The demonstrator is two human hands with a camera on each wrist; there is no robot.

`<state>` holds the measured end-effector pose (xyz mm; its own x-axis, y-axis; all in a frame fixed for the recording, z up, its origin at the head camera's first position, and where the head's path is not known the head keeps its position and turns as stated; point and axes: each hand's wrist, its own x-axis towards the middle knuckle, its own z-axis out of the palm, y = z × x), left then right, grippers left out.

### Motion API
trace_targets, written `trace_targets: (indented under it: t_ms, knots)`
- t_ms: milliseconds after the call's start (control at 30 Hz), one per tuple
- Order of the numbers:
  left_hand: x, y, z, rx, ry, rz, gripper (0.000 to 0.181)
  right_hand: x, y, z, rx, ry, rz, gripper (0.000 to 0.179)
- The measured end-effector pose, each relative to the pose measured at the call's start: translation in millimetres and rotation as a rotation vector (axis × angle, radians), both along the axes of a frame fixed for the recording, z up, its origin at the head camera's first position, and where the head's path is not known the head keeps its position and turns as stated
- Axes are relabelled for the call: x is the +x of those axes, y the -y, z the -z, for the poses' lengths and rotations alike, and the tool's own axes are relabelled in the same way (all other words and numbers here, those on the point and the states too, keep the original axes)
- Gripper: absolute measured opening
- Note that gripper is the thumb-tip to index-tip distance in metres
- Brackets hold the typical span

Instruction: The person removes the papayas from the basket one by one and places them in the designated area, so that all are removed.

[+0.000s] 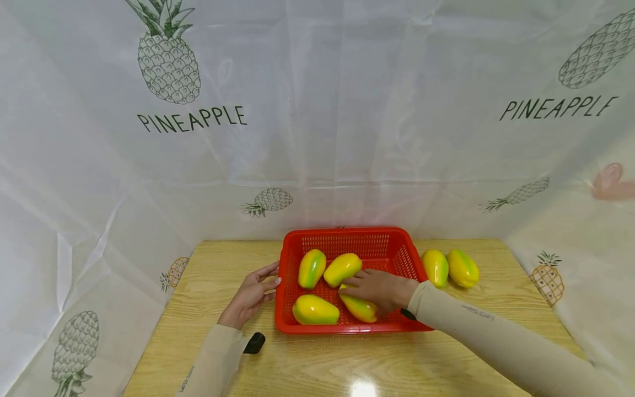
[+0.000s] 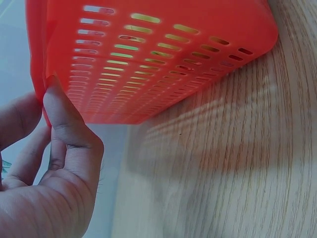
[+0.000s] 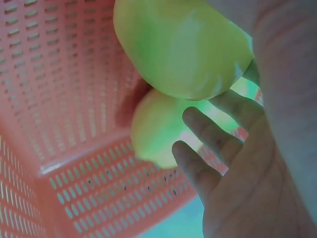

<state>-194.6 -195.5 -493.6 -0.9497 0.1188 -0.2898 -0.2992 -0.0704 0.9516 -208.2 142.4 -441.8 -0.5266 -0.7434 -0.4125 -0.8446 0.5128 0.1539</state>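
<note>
A red plastic basket (image 1: 397, 329) with slotted walls stands on the wooden table, holding several yellow-green mangoes. My left hand (image 1: 252, 293) grips its left rim, thumb on the outer side, as the left wrist view shows the basket wall (image 2: 163, 29) close up. Inside, my right hand (image 1: 379, 286) lies over the front-right mango (image 1: 366, 312), its fingers spread and fairly straight. The right wrist view has this mango (image 3: 183, 49) beside the fingers (image 3: 213, 134), with another mango (image 3: 163, 121) behind it. The thumb is hidden there.
Two more mangoes, one nearer (image 1: 435, 268) and one farther right (image 1: 463, 268), lie on the table (image 1: 307, 364) just right of the basket. A white curtain (image 1: 317, 138) printed with pineapples hangs behind the table and on both sides.
</note>
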Motion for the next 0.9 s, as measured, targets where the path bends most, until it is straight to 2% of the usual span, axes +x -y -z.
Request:
trace_targets:
  t_ms: [433, 900]
  knots:
    - [-0.9, 2.2, 2.1, 0.000, -0.004, 0.013, 0.056, 1.7, -44.7, -38.2, -0.366, 0.028, 0.090, 0.100]
    - [1.3, 2.4, 1.2, -0.008, -0.028, 0.023, 0.057, 9.9, -112.4, -56.2, -0.654, -0.118, 0.116, 0.106]
